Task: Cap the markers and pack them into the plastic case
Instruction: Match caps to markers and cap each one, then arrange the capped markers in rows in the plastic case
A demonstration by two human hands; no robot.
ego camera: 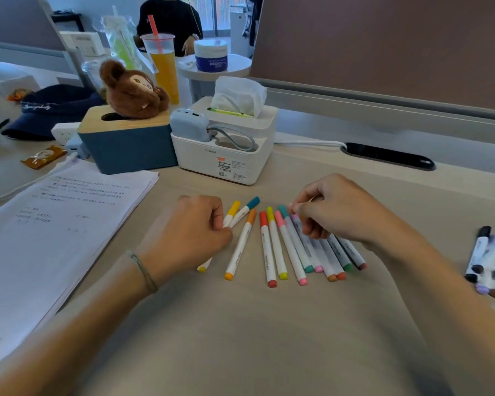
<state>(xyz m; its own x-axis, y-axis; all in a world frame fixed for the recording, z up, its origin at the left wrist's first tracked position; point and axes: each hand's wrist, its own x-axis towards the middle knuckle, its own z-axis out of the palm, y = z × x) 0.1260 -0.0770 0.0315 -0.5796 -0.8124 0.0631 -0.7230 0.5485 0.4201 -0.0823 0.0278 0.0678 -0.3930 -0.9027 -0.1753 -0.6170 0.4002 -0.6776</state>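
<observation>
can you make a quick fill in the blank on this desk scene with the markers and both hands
1. The plush monkey sits on the ____ box with the wooden lid.
2. The cup of orange drink holds a ____ straw.
3. The marker lying alone between the two hands has an ____ cap.
4. The stack of printed papers lies beside the ____ hand.

Missing words: blue; red; orange; left

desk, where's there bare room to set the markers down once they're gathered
The widest bare patch of desk lies in front of the marker row, between the forearms. A smaller patch lies between the right hand and the cable slot. The paper stack fills the left side, the pile of pens the right edge, and the boxes crowd the back.
</observation>
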